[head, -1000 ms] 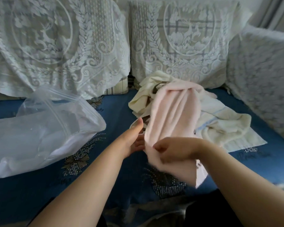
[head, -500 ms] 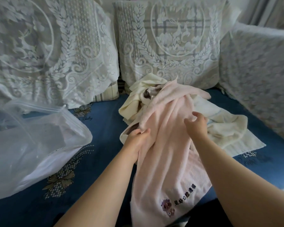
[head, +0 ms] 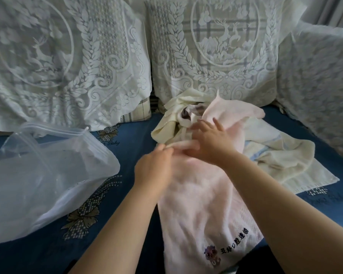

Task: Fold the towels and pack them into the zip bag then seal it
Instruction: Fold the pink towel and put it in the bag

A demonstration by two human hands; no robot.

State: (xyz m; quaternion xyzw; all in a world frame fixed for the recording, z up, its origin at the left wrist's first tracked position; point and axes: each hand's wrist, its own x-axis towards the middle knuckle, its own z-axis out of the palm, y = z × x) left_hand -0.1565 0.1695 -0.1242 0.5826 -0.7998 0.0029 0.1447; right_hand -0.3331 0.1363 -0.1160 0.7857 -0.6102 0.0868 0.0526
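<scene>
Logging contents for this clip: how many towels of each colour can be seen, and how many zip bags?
Pink towel: 1, spread out under both hands
Cream towels: at least 1; the heap is too bunched to separate
Brown-and-white cloth: 1, mostly buried in the heap
Zip bag: 1, clear, lying at the left
Total: 4 things at least

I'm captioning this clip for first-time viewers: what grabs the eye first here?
The pink towel spread down the middle of the blue sofa seat, with both hands on its far part: left hand beside right hand. Left of it lies a clear zip bag, mouth open; behind it, a cream towel heap against lace-covered cushions.
</scene>
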